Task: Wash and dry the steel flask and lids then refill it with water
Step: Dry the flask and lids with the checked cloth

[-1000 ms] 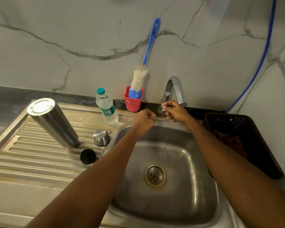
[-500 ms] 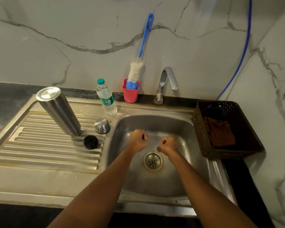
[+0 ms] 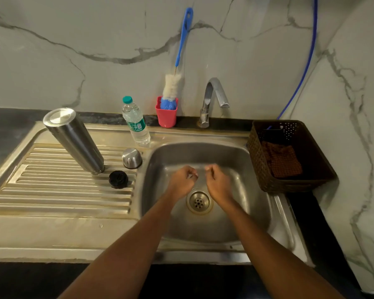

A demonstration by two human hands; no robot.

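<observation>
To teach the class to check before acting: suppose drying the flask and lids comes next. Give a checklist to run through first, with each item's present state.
1. Hands free: the left hand and right hand hold nothing over the sink: ok.
2. Tap off: no stream shows at the tap: ok.
3. Steel flask stands mouth down on the drainboard: ok.
4. Steel lid and black lid lie beside it, apart from each other: ok.
5. Cloth ready: it lies in the basket right of the sink: ok.
6. Flask inside drained: cannot tell.
</observation>
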